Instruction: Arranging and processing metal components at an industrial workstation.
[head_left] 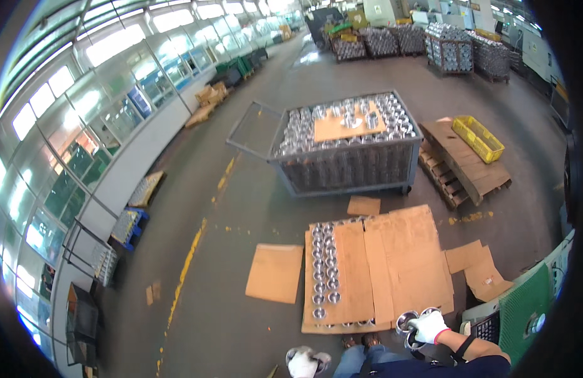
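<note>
Grey concrete floor (241,189) spreads wide, marked by a broken yellow line (189,258). On it stands a big wire cage (348,165) packed with shiny metal cups, a brown cardboard sheet (348,125) lying on top. To its right, wooden pallets (463,165) carry a yellow plastic crate (478,138). Nearer, flat cardboard sheets (392,264) cover a low stack, with two rows of metal cups (324,271) showing along the left edge. A loose cardboard piece (274,273) lies just beside it. The gloved right hand (428,326) is clamped on two metal cups (406,322); the gloved left hand (302,364) grips another cup (320,359), low by the knees.
</note>
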{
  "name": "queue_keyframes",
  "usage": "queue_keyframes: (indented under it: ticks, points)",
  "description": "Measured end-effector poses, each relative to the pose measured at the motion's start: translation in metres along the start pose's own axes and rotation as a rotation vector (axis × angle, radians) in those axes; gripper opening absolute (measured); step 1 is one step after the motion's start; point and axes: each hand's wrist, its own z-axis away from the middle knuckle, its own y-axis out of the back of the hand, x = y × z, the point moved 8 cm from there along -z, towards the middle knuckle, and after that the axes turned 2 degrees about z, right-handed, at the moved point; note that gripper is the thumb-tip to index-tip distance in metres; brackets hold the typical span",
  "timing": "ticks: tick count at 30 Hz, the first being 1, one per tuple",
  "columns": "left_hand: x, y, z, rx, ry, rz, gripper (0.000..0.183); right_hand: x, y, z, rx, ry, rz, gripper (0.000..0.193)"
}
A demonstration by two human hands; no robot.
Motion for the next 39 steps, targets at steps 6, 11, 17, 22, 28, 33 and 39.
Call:
queue_keyframes:
  ticks: [6,11,17,22,28,33,39]
  points:
    - [-0.005,-0.103,-0.078,-0.275,0.162,0.253,0.029,-0.019,0.014,-0.046,-0.048,-0.031,0.009,0.023]
    - [-0.001,-0.217,-0.086,-0.452,0.381,0.245,0.031,-0.036,-0.025,-0.106,-0.120,0.074,-0.042,0.033]
    - [0.007,-0.339,-0.124,-0.410,0.371,0.118,0.024,-0.025,-0.113,-0.185,-0.195,0.128,0.004,0.032]
    - [-0.016,-0.432,-0.169,-0.342,0.393,0.006,0.028,0.004,-0.184,-0.235,-0.185,0.090,0.048,0.039]
    - [-0.050,-0.503,-0.188,-0.376,0.470,-0.178,0.025,0.037,-0.241,-0.257,-0.232,0.012,0.017,0.035]
    - [-0.057,-0.501,-0.182,-0.296,0.420,-0.009,0.044,0.052,-0.268,-0.268,-0.328,-0.038,-0.006,0.034]
    - [-0.010,-0.449,-0.208,-0.269,0.315,0.150,0.061,0.083,-0.272,-0.310,-0.310,-0.081,-0.042,0.037]
